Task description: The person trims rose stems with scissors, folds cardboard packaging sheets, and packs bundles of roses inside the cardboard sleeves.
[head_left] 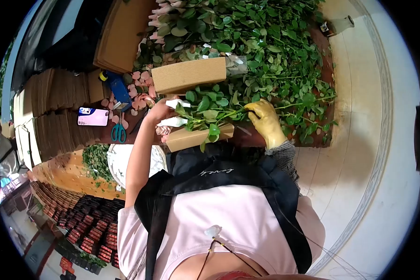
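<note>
My bare left hand is closed at the left end of a few leafy rose stems. White mesh-textured sleeves stick out beside its fingers; whether they cover fingertips or flower heads I cannot tell. On the right, my right hand wears a yellow rubber glove, its fingers curled round the same stems. One strip of corrugated cardboard lies just beyond the stems. A second cardboard piece lies below them, near my apron. The flower heads at my left hand are mostly hidden.
A large heap of leafy stems covers the far side of the table. Pink petals, teal scissors, a phone and a blue tool lie to the left, near stacked cardboard. A white bucket stands below.
</note>
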Motion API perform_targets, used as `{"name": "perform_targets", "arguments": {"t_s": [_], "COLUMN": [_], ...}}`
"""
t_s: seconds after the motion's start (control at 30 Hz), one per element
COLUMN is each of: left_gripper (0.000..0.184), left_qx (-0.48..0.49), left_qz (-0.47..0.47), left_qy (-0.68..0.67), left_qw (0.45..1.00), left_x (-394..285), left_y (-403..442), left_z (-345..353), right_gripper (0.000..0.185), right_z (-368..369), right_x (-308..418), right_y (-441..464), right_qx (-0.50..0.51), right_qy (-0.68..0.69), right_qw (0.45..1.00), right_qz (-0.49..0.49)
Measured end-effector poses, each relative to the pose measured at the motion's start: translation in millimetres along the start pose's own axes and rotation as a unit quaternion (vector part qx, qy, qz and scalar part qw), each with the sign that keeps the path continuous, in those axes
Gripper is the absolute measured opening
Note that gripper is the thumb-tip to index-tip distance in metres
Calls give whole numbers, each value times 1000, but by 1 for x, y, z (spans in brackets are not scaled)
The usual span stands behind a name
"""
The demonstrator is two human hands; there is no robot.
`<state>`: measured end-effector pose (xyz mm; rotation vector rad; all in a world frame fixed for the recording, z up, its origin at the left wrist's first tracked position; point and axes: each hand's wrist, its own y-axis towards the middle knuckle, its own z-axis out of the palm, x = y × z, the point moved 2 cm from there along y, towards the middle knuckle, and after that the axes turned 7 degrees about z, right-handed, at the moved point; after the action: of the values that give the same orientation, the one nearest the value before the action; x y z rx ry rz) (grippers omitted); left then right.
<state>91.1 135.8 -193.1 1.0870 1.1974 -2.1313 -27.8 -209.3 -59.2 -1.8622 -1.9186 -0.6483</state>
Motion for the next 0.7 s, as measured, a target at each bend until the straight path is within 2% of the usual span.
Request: {"name": "perform_targets", "arguments": {"t_s": [0.03, 0.1, 0.13, 0.17, 0.2, 0.23, 0.27, 0.33, 0.37, 0.4, 0.43, 0.5, 0.53, 0.57, 0.6, 0.67, 0.7], "left_gripper": [35, 38, 38, 38, 37, 39, 41, 39, 37, 35, 36, 38, 38, 40, 42, 43, 43], "left_qx": [-10, 59, 111, 98, 89, 84, 97, 138, 110, 75, 41, 49, 47, 51, 57, 92, 93], "left_qz": [-66, -56, -48, -55, -60, -24, -54, 1, 86, 177, 266, 328, 347, 347, 345, 320, 321], "left_qy": [-71, -107, -181, -129, -78, -70, -87, 188, 349, 492, 520, 564, 578, 587, 586, 572, 575], "left_qw": [995, 991, 976, 985, 991, 994, 990, 972, 927, 849, 811, 756, 737, 730, 731, 749, 747], "left_x": [-3, -6, 1, 7, 12, 13, 25, 13, 3, -5, -1, 2, 2, 4, 4, 1, -1], "left_y": [-2, 4, 9, 12, 12, 7, 14, 15, 11, 4, 2, 1, -2, -4, -7, -9, -9], "left_z": [-1, -3, -2, -5, -4, 4, -4, 4, 16, 27, 30, 31, 31, 30, 28, 23, 19], "right_gripper": [22, 17, 11, 6, 3, 4, 7, 3, 5, 9, 11, 19, 14, 22, 22, 28, 35], "right_z": [1, 24, 42, 64, 104, 109, 116, 134, 127, 120, 124, 132, 92, 118, 129, 141, 128], "right_x": [-1, -17, -31, -50, -91, -92, -88, -99, -88, -76, -79, -83, -38, -57, -67, -77, -69], "right_y": [1, 0, -5, -12, -18, -24, -29, -35, -39, -40, -44, -54, -44, -52, -55, -55, -48], "right_qx": [3, 4, 8, -18, 67, 8, -53, -87, -76, -68, -105, -181, -166, -161, -167, -163, -80], "right_qy": [-13, -59, -105, -141, -228, -228, -231, -224, -199, -170, -99, 47, -135, -29, -28, -64, -114], "right_qw": [1000, 998, 994, 990, 968, 972, 970, 969, 972, 973, 979, 972, 970, 975, 973, 980, 982], "right_qz": [-8, -2, 5, 16, 83, 61, 43, 52, 98, 140, 147, 141, 119, 151, 154, 94, 129]}}
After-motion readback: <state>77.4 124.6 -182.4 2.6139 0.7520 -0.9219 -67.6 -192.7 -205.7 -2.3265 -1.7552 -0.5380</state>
